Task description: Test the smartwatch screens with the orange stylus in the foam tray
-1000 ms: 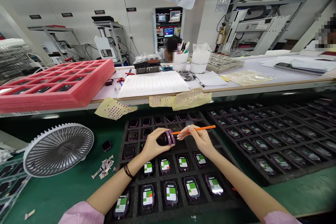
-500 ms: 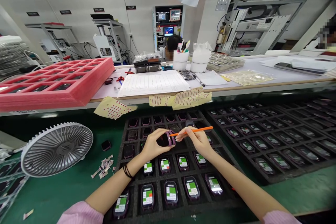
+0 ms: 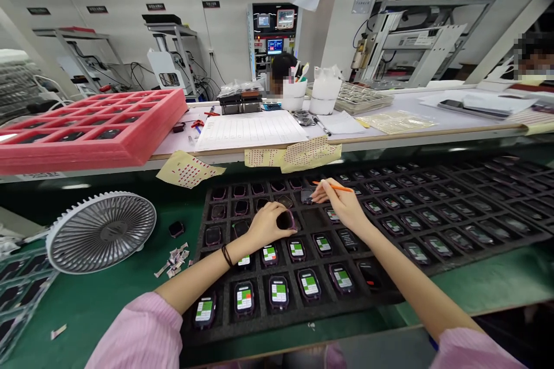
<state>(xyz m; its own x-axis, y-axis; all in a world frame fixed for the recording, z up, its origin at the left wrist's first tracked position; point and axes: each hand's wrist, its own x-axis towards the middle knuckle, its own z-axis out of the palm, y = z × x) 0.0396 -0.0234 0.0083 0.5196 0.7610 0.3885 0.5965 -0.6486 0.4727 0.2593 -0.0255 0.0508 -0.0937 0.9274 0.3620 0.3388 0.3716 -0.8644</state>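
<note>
Over the foam tray (image 3: 259,323), left hand (image 3: 270,225) clasps a watch (image 3: 285,220) beside an empty slot (image 3: 314,219); right hand (image 3: 340,202) pinches an orange stick (image 3: 335,187).

1. A loose, pale pink ribbed knit sleeve (image 3: 138,331) covers the left arm, ending partway along the forearm.
2. A matching pale pink ribbed sleeve (image 3: 476,350) covers the right arm.
3. Thin black cord bracelets (image 3: 226,255) circle the left wrist in several strands.
4. The left hand (image 3: 270,225) and the right hand (image 3: 340,202) are bare, as are both forearms.
</note>
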